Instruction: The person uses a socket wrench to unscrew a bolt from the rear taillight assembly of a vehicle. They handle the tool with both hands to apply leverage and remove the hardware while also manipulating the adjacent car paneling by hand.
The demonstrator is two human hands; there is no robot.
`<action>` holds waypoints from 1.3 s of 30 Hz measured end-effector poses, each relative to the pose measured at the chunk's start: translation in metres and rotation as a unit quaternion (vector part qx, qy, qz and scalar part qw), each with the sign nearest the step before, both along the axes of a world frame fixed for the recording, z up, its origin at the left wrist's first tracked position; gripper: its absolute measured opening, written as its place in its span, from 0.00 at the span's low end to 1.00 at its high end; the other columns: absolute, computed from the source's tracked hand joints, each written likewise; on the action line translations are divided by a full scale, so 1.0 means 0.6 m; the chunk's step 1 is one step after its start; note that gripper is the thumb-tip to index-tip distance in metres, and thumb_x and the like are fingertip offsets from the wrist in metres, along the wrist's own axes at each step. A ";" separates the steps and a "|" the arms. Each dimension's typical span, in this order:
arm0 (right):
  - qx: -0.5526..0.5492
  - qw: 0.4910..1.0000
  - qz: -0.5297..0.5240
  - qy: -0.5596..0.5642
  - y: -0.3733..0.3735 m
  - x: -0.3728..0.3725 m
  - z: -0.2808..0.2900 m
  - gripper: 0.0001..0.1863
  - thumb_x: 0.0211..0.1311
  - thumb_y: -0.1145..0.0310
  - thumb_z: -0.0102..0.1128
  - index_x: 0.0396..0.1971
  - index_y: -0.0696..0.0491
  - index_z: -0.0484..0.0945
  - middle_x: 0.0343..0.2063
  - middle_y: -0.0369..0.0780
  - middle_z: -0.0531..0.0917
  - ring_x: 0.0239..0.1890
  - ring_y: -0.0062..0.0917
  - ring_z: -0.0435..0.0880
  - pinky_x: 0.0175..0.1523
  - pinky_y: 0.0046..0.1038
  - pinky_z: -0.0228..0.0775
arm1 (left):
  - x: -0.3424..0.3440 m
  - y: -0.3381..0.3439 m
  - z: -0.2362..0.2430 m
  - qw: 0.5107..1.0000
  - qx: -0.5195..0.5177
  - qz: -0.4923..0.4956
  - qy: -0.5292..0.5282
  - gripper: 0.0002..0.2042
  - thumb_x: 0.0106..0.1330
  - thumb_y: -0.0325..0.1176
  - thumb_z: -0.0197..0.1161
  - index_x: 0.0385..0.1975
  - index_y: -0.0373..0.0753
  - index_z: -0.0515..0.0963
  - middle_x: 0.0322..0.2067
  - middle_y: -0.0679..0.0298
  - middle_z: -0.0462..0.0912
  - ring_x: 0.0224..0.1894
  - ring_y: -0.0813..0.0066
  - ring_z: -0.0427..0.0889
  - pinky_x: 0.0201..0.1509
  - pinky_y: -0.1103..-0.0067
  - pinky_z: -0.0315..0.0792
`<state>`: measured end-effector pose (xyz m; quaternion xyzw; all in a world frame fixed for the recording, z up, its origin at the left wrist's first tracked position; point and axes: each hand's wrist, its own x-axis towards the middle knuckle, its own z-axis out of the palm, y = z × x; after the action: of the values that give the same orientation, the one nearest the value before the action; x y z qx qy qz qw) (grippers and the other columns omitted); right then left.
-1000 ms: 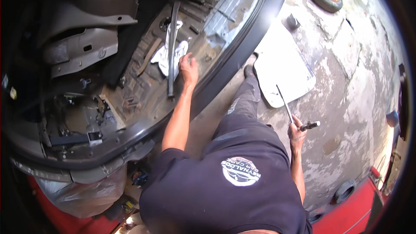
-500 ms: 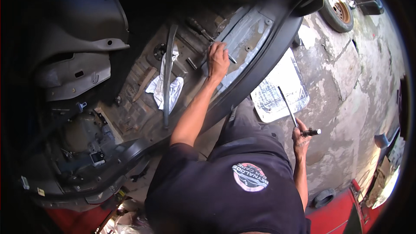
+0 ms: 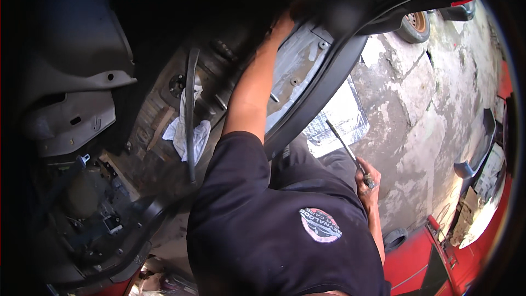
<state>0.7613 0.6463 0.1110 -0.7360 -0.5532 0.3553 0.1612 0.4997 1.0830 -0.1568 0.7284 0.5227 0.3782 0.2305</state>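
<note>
My left hand [image 3: 282, 22] reaches up into deep shadow at the dark upper edge of the car's opening; its fingers and anything in them are hidden. My forearm lies over the stripped metal floor pan [image 3: 293, 63] with its grey-blue patches. Below and left of it are a long dark strip [image 3: 191, 115], a crumpled white cloth [image 3: 175, 134] and some loose metal tools or bars [image 3: 221, 100]. My right hand [image 3: 366, 178], down by my hip outside the sill, grips a long thin metal tool [image 3: 345, 145] with a short cylindrical piece at the hand end.
The black door sill [image 3: 323, 115] curves between car and concrete floor [image 3: 416, 120]. On the floor lie a white foil-faced mat [image 3: 350, 115], a rusty-rimmed wheel [image 3: 415, 30] and a tyre [image 3: 394, 238]. Grey trim panels [image 3: 82, 112] hang at left; red bodywork [image 3: 408, 268] is at lower right.
My left hand has moved up and forward from the cloth, across the floor pan, into the shadowed upper area. My view has shifted; my right hand still holds the thin tool low at my side.
</note>
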 end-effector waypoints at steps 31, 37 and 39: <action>-0.085 0.980 0.176 0.029 0.410 0.584 -0.105 0.21 0.63 0.64 0.53 0.52 0.59 0.80 0.43 0.52 0.86 0.47 0.40 0.84 0.55 0.37 0.72 | 0.062 -0.086 0.027 0.911 -0.024 0.390 0.134 0.13 0.58 0.27 0.63 0.44 0.38 0.81 0.48 0.44 0.81 0.50 0.42 0.80 0.53 0.56 0.74; -0.056 0.991 0.118 -0.006 0.366 0.575 -0.128 0.21 0.65 0.61 0.54 0.53 0.56 0.81 0.32 0.45 0.82 0.33 0.32 0.79 0.43 0.35 0.71 | -0.013 0.057 0.031 0.910 -0.105 0.359 0.180 0.20 0.68 0.36 0.56 0.59 0.42 0.75 0.59 0.49 0.77 0.60 0.51 0.77 0.64 0.59 0.71; -0.077 0.995 0.038 0.057 0.323 0.520 -0.111 0.22 0.64 0.60 0.55 0.53 0.56 0.81 0.25 0.34 0.75 0.27 0.18 0.72 0.34 0.24 0.65 | -0.018 0.079 0.024 0.936 -0.116 0.297 0.149 0.18 0.70 0.35 0.54 0.59 0.42 0.76 0.59 0.49 0.77 0.60 0.50 0.77 0.63 0.59 0.72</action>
<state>1.0735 0.8401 0.0445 -0.7031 -0.5419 0.4443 0.1210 0.4891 1.1301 -0.1421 0.5560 0.7838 0.2535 0.1105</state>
